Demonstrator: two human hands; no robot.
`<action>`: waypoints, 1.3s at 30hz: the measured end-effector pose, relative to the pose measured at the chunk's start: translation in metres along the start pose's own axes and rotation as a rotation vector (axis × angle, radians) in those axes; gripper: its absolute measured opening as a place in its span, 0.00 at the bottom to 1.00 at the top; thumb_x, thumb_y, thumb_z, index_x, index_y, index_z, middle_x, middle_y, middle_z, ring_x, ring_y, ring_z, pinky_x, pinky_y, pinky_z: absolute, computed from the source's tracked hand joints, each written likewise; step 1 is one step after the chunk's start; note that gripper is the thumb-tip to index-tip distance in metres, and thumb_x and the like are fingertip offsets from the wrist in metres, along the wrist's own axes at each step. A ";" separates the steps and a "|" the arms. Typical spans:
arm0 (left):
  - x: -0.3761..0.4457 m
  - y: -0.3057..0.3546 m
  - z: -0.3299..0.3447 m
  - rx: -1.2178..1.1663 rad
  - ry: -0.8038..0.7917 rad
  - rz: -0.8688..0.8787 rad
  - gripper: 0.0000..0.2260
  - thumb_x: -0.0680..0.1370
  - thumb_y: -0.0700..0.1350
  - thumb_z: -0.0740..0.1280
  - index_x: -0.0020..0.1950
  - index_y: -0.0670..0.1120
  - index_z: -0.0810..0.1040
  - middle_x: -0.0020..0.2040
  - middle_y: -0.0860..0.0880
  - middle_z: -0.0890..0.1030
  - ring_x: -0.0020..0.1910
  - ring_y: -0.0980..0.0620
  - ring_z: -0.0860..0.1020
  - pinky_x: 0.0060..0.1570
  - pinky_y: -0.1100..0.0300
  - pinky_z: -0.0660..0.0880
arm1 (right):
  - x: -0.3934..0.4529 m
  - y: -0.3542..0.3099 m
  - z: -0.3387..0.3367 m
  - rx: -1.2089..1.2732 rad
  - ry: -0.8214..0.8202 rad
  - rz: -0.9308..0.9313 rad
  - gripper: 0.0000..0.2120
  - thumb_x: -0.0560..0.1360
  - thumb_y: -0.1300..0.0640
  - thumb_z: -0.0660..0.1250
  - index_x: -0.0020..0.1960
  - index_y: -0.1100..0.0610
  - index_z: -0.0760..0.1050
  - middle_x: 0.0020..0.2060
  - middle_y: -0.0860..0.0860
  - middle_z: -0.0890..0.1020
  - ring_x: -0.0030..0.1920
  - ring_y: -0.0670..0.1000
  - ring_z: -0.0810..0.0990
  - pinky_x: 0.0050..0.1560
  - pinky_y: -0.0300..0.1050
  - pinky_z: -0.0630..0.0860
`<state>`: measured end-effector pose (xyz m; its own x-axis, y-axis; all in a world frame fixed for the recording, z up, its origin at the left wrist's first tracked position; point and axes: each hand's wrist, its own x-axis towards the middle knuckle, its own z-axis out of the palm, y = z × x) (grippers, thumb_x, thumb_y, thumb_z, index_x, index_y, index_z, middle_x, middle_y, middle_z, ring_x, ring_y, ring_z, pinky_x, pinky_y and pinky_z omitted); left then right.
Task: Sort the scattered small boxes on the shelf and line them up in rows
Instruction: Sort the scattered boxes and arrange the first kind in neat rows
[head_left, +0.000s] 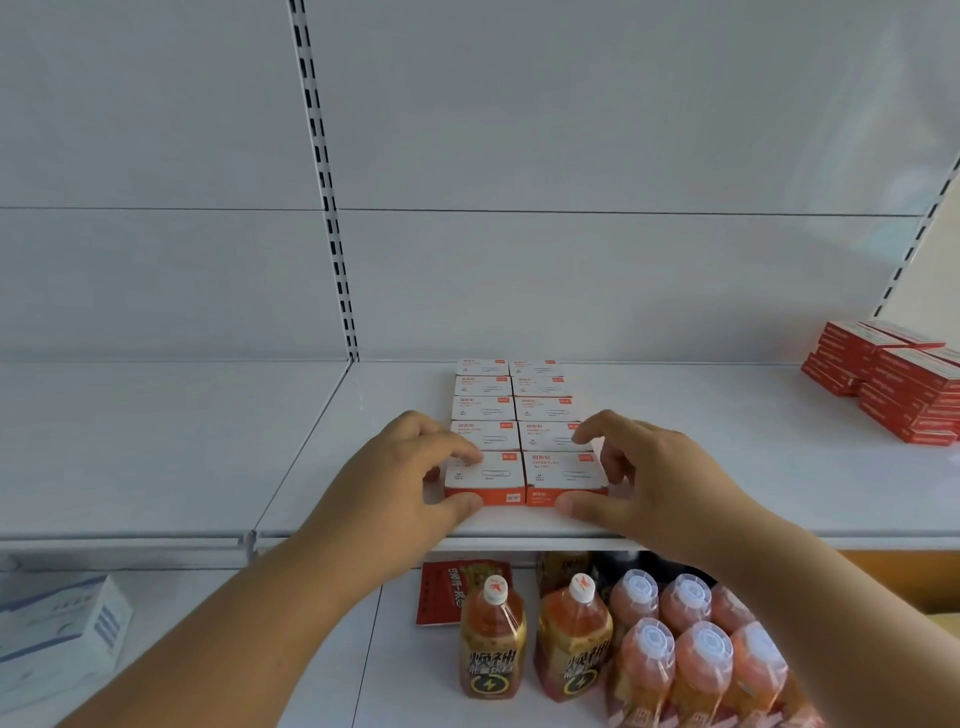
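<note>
the left hand (415, 467) is curling round the near left box (483, 475): its thumb is pressing the orange front face, and its fingers are lying over the white top and the box's left side. the right hand (639, 467) is doing the same on the near right box (566, 474), with its thumb on the front face, its forefinger reaching over to the box behind, and its other fingers bending down along the right side. both hands are half closed, squeezing the two front boxes from outside so that they are touching along the middle seam.

the boxes (511, 415) are lying in two columns of five, ten in all, running straight back toward the rear wall, tops white, fronts orange. they are sitting on the shelf (727, 467) a little back from its front edge.

bare shelf is showing wide on both sides of the block. far to the right a red stack (893, 384) is sitting well apart from the block; its count cannot be told. a slotted upright (332, 208) is running down the back panel, left of the rows.

below, bottles (623, 639) are standing on the lower shelf, at least seven showing, beside a red packet (441, 592). a white carton (57, 634) is lying at the lower left.
</note>
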<state>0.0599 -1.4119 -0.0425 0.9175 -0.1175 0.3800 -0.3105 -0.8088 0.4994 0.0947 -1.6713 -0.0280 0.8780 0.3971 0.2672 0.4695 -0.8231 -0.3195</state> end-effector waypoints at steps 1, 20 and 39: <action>0.000 -0.001 0.001 -0.009 0.002 0.000 0.16 0.71 0.54 0.76 0.56 0.62 0.79 0.52 0.66 0.71 0.49 0.63 0.75 0.49 0.72 0.72 | 0.000 -0.001 0.000 -0.005 -0.018 0.000 0.23 0.66 0.29 0.66 0.56 0.37 0.67 0.37 0.41 0.74 0.35 0.42 0.73 0.33 0.34 0.67; 0.047 0.006 -0.028 0.213 -0.186 -0.209 0.19 0.82 0.56 0.56 0.38 0.49 0.77 0.35 0.52 0.80 0.33 0.53 0.77 0.33 0.57 0.71 | 0.038 -0.009 -0.014 -0.044 -0.129 0.396 0.26 0.81 0.37 0.50 0.40 0.55 0.75 0.38 0.52 0.80 0.38 0.50 0.77 0.38 0.46 0.72; 0.063 -0.005 -0.010 0.249 -0.406 -0.234 0.18 0.81 0.58 0.59 0.36 0.52 0.75 0.30 0.57 0.77 0.28 0.60 0.74 0.27 0.63 0.64 | 0.053 -0.001 0.004 -0.240 -0.211 0.331 0.24 0.81 0.39 0.49 0.39 0.53 0.72 0.36 0.49 0.79 0.37 0.48 0.77 0.35 0.44 0.71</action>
<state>0.1172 -1.4096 -0.0135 0.9929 -0.0912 -0.0760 -0.0628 -0.9465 0.3165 0.1409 -1.6479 -0.0177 0.9886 0.1502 -0.0128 0.1473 -0.9805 -0.1305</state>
